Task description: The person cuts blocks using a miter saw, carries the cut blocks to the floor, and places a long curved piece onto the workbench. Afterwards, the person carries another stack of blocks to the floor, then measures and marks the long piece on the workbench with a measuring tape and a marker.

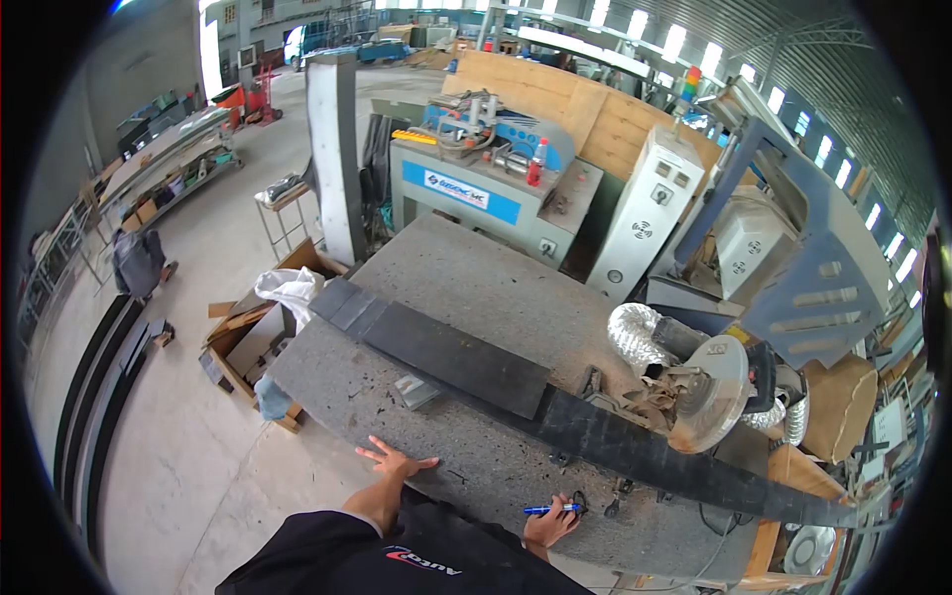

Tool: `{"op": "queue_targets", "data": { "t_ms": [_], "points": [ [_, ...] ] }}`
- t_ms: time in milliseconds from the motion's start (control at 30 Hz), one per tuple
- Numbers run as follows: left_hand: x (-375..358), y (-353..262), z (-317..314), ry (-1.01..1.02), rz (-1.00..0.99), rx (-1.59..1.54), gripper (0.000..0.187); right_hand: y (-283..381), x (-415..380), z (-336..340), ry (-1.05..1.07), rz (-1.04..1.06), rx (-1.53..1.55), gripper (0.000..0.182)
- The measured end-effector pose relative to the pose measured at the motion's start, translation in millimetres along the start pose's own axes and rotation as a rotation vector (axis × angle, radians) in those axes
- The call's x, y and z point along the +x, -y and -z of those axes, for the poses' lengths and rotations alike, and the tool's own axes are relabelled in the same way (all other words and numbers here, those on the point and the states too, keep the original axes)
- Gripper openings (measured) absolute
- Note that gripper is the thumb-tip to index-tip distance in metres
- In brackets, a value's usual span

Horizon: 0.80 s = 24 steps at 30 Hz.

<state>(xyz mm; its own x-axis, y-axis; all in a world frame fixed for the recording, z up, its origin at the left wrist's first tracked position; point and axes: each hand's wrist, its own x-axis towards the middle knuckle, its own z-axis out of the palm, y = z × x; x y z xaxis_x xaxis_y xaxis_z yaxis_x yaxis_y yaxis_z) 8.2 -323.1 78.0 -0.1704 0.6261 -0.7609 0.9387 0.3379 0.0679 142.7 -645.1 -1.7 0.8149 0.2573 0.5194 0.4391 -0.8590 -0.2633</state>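
Observation:
My left hand (390,462) rests at the near edge of the grey speckled worktable (476,463), its fingers spread and nothing in it. To the right, my right hand (551,528) is low over the same edge, closed on a blue marker (540,511). Beyond both hands a long dark metal-looking bar (635,434) lies across the table, with flat dark plates (451,358) along its left part. A small pale, shiny flat piece (415,391) lies on the tabletop between my left hand and the plates.
A disc saw (716,392) with a silver duct (633,335) stands at the table's right. Small dark pieces (613,504) lie near my right hand. A wooden crate (238,369) stands left, a grey machine (476,198) behind. Another person (139,261) crouches near long dark profiles (91,387).

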Motion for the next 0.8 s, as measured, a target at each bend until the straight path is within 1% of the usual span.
{"op": "queue_targets", "data": {
  "t_ms": [33,100,167,267,367,400,500,533,600,667,700,733,800],
  "points": [
    [4,1,-3,-0.006,0.021,0.038,0.171,-1,-2,-1,0.013,0.005,0.005,0.035],
    [-1,4,-1,0.007,0.008,-0.015,0.172,-3,-3,-1,0.099,-0.034,-0.046,0.036],
    [10,3,-6,-0.018,-0.028,-0.036,0.171,-2,0,-1,0.094,-0.021,-0.019,0.037],
    [4,2,-6,-0.050,-0.036,-0.083,0.171,-3,-1,0,0.055,0.044,-0.049,0.041],
    [10,5,-11,-0.060,-0.056,-0.112,0.173,1,2,5,0.096,0.035,-0.063,0.040],
    [5,5,-11,-0.080,-0.076,-0.151,0.172,2,3,6,0.082,0.041,-0.034,0.038],
    [11,1,-15,-0.091,-0.051,-0.150,0.168,2,1,2,0.081,0.023,-0.060,0.038],
    [10,1,-15,-0.108,-0.076,-0.167,0.167,2,2,1,0.052,0.034,-0.041,0.039],
    [23,1,-17,-0.066,-0.066,-0.128,0.168,2,4,2,0.052,0.033,0.010,0.039],
    [40,-7,-27,-0.082,-0.009,0.140,0.169,-3,2,-2,0.058,0.024,0.000,0.039],
    [38,-8,-25,-0.035,0.022,0.114,0.170,-5,0,0,0.083,0.022,-0.011,0.039],
    [37,-11,-20,0.002,0.047,0.079,0.171,-2,2,-2,0.063,0.027,-0.020,0.038],
    [43,-7,-20,0.010,0.057,0.065,0.172,-3,0,-3,0.052,0.029,-0.031,0.038]
  ]
}}
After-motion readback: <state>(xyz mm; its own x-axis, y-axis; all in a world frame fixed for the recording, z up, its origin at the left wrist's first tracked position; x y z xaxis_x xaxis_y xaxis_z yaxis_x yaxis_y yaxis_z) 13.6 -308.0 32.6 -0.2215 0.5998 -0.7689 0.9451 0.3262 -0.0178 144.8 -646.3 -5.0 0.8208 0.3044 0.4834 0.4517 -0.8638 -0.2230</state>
